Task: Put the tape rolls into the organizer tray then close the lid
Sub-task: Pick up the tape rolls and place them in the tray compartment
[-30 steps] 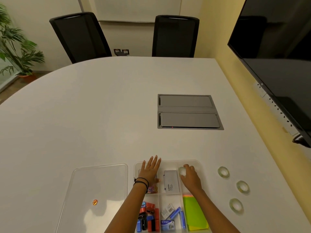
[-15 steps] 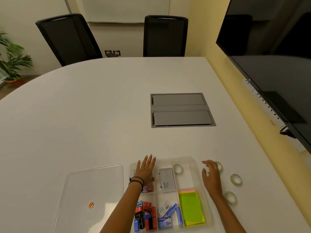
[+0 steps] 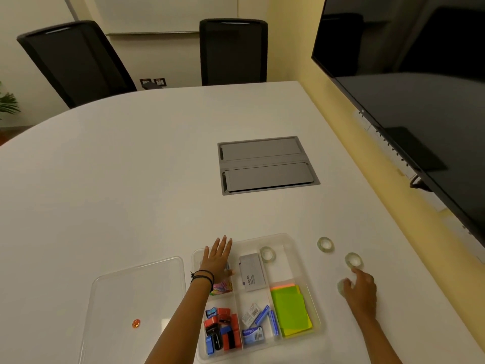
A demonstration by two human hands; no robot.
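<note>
The clear organizer tray (image 3: 301, 248) lies open at the table's near edge, its compartments holding small stationery. One clear tape roll (image 3: 267, 254) lies in its far right compartment. Two more tape rolls (image 3: 325, 244) (image 3: 353, 260) lie on the table to the tray's right. My right hand (image 3: 360, 288) is curled over a third tape roll (image 3: 340, 287), which rests on the table and is partly hidden by the fingers. Flat on the tray's far left compartment is my left hand (image 3: 216, 258), fingers spread. The clear lid (image 3: 136, 287) lies left of the tray.
A grey cable hatch (image 3: 267, 165) is set into the table's middle. Right of the table, a large dark screen (image 3: 409, 82) hangs on the yellow wall. Two black chairs (image 3: 76, 61) (image 3: 233, 51) stand at the far side. An orange sticker (image 3: 136, 323) marks the lid.
My right hand left a tape roll in the tray's far right compartment, crossed right over the tray's edge and came down on the nearest roll on the table. The left hand stayed put.
</note>
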